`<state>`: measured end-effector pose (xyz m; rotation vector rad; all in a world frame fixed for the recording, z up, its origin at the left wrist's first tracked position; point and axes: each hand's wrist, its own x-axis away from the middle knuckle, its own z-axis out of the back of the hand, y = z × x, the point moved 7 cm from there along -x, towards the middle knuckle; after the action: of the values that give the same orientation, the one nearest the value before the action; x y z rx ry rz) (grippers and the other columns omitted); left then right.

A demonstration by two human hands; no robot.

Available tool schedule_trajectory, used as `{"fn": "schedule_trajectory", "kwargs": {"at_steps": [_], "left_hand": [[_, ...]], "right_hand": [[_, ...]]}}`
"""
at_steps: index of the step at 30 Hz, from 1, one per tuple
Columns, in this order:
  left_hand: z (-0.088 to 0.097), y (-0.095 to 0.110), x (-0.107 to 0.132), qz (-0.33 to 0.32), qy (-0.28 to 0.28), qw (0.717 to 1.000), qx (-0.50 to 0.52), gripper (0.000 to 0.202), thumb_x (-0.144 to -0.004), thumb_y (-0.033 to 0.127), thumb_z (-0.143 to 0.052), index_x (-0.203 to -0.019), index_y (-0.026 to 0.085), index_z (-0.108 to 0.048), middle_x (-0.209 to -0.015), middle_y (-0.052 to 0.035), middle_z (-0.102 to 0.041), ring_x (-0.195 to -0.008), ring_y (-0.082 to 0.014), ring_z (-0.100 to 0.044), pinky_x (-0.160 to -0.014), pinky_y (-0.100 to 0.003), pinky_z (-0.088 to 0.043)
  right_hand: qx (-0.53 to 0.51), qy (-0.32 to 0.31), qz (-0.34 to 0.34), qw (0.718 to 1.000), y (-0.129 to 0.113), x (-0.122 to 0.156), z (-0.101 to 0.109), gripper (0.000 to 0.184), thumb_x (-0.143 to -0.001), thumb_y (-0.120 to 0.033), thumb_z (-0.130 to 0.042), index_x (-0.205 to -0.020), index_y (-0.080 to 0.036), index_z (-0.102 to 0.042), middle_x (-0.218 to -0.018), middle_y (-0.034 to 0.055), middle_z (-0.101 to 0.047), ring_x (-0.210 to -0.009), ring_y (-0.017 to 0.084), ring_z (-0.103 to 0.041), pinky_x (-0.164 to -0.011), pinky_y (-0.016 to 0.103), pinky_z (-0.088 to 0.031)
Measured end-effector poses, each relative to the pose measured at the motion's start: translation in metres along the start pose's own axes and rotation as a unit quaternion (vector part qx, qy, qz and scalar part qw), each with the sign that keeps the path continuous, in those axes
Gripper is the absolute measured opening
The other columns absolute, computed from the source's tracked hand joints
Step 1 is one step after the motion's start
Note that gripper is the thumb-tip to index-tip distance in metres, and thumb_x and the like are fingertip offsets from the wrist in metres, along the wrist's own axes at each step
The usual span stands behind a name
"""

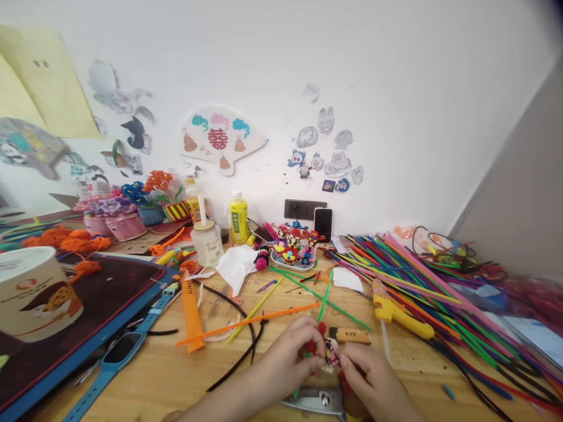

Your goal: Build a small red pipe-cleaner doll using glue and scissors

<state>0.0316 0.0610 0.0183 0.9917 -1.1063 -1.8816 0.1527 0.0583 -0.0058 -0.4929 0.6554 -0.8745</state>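
1. Our left hand and right hand pinch a small, multicoloured fuzzy figure above the light-brown wooden table.
2. We face a smooth white wall bearing flat cartoon cut-outs.

White wall, softly lit — bears a fan-shaped panel, cartoon cutouts, yellow paper upper left. Dark socket plate low down. Greyish surface far right — light wood tabletop below.

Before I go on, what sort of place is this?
Most likely a craft workspace: pipe cleaners spread in many colours, a glue gun, and little handmade-looking figures gathered together.
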Motion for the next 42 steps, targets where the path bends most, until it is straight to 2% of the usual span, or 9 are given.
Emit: {"fn": "schedule_trajectory", "kwargs": {"at_steps": [6, 15, 27, 36, 42], "left_hand": [[0.001, 0.004, 0.0, -0.012, -0.01, 1.0, -0.015, 0.019, -0.069, 0.001, -0.062, -0.067, 0.019, -0.056, -0.083, 0.0004, -0.051, -0.088, -0.0146, -0.051, -0.079, -0.023, -0.039], [0.004, 0.0, -0.002, -0.001, -0.017, 1.0, -0.021, 0.016, -0.07, 0.004, -0.058, -0.07, 0.019, -0.054, -0.088, -0.0016, -0.05, -0.089, -0.0161, -0.05, -0.08, -0.026, -0.038], [0.004, 0.003, -0.004, -0.017, -0.013, 0.999, -0.046, 0.013, -0.072, 0.006, -0.056, -0.07, 0.019, -0.054, -0.085, -0.0017, -0.052, -0.086, -0.016, -0.051, -0.076, -0.025, -0.038], [0.003, 0.003, -0.003, -0.006, -0.028, 0.998, -0.058, 0.019, -0.067, 0.0, -0.057, -0.068, 0.018, -0.056, -0.086, -0.002, -0.055, -0.091, -0.0163, -0.052, -0.08, -0.025, -0.039], [0.003, 0.002, -0.002, -0.01, -0.036, 0.996, -0.076, 0.015, -0.07, 0.003, -0.059, -0.069, 0.019, -0.058, -0.087, -0.0022, -0.056, -0.09, -0.0163, -0.053, -0.08, -0.025, -0.04]], "right_hand": [[-0.036, -0.012, -0.015, 0.999, 0.003, -0.002, -0.002, 0.027, -0.084, -0.025, -0.033, -0.058, -0.02, -0.031, -0.054, -0.0035, -0.038, -0.053, 0.012, -0.039, -0.05, 0.024, -0.025], [-0.062, 0.004, -0.056, 0.997, 0.003, -0.001, 0.003, 0.03, -0.086, -0.031, -0.033, -0.058, -0.02, -0.035, -0.056, -0.0029, -0.04, -0.055, 0.012, -0.04, -0.051, 0.023, -0.026], [-0.049, 0.004, -0.056, 0.997, -0.001, -0.002, 0.002, 0.028, -0.084, -0.028, -0.035, -0.058, -0.02, -0.034, -0.055, -0.0035, -0.04, -0.055, 0.012, -0.04, -0.051, 0.024, -0.025], [-0.023, -0.007, -0.035, 0.999, -0.002, -0.001, 0.0, 0.025, -0.081, -0.019, -0.037, -0.057, -0.02, -0.029, -0.054, -0.0051, -0.036, -0.053, 0.01, -0.037, -0.05, 0.023, -0.023], [-0.012, -0.017, -0.029, 0.999, -0.007, -0.002, 0.001, 0.025, -0.078, -0.018, -0.039, -0.056, -0.02, -0.028, -0.053, -0.0054, -0.035, -0.053, 0.01, -0.035, -0.051, 0.023, -0.023]]}}
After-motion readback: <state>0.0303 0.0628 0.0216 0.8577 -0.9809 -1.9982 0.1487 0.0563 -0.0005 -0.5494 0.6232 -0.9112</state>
